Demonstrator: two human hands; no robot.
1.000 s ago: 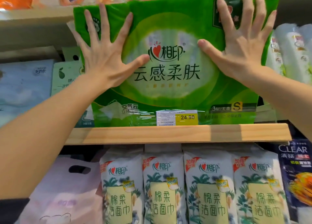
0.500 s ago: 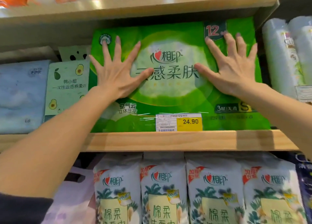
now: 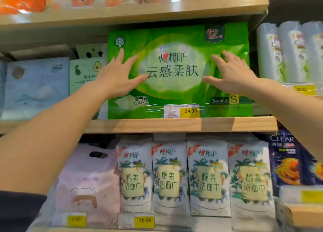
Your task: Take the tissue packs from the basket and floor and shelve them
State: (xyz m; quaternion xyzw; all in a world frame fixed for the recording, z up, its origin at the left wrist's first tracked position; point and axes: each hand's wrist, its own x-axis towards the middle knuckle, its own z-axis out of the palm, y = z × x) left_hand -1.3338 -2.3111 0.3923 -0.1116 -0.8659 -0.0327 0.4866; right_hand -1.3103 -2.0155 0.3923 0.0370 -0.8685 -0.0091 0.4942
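Basically shelving step: green tissue pack point(image 3: 178, 71) stood on the shelf point(image 3: 174, 125), your left hand point(image 3: 115, 78) and right hand point(image 3: 232, 76) flat, grip open. Next you'd need another pack.

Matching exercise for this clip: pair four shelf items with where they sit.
Items:
1. green tissue pack
2. white face-towel packs
3. avocado-print pack
4. dark CLEAR pack

Places:
A. lower shelf, right of the white packs
B. middle shelf, under both hands
C. middle shelf, left of the green pack
D. lower shelf, row of four below the wooden shelf edge

Pairs: 1-B, 2-D, 3-C, 4-A. The left hand and right hand are spread open.
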